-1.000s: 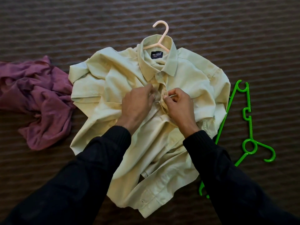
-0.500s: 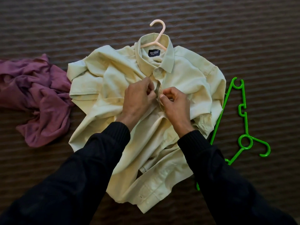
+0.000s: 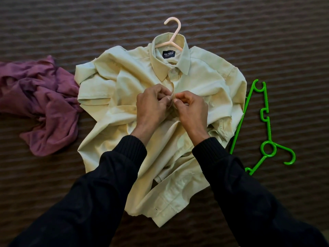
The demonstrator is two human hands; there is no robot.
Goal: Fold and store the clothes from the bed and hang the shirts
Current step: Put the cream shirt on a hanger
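Observation:
A pale green collared shirt lies face up and crumpled on the dark striped bed cover. A pink hanger sits inside its collar with the hook pointing away from me. My left hand and my right hand meet at the front placket just below the collar. Both pinch the two fabric edges between thumb and fingers, and the button itself is hidden by the fingers.
A crumpled purple garment lies to the left, touching the shirt's sleeve. A bright green hanger lies to the right, partly under the shirt's edge. Striped cover extends on all sides.
Both hands stay together at the placket and have shifted only slightly, with the fingers working the fabric edges. The shirt and hangers lie as before.

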